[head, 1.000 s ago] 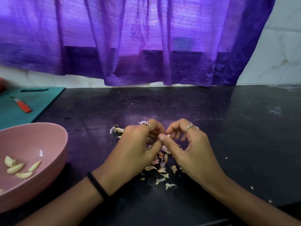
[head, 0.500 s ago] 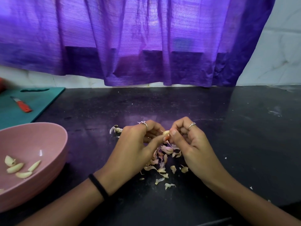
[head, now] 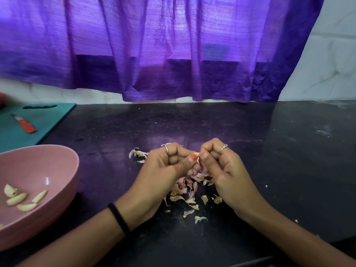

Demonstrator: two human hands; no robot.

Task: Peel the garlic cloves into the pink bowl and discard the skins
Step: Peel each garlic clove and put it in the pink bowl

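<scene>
Now both hands' fingers (head: 189, 158) pinch garlic clove (head: 196, 154); axis hidden

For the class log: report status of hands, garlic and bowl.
Both hands, left and right, pinch one clove. Pink bowl holds peeled cloves. Skins litter counter.

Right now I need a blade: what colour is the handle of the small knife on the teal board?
Orange-red, on the small knife, head view.

Left hand (head: 163, 170): silver ring (head: 166, 149), orange-painted thumbnail, black band (head: 118, 218) at wrist. Right hand (head: 227, 170): silver ring with stone (head: 224, 147). Forearms bare.
</scene>
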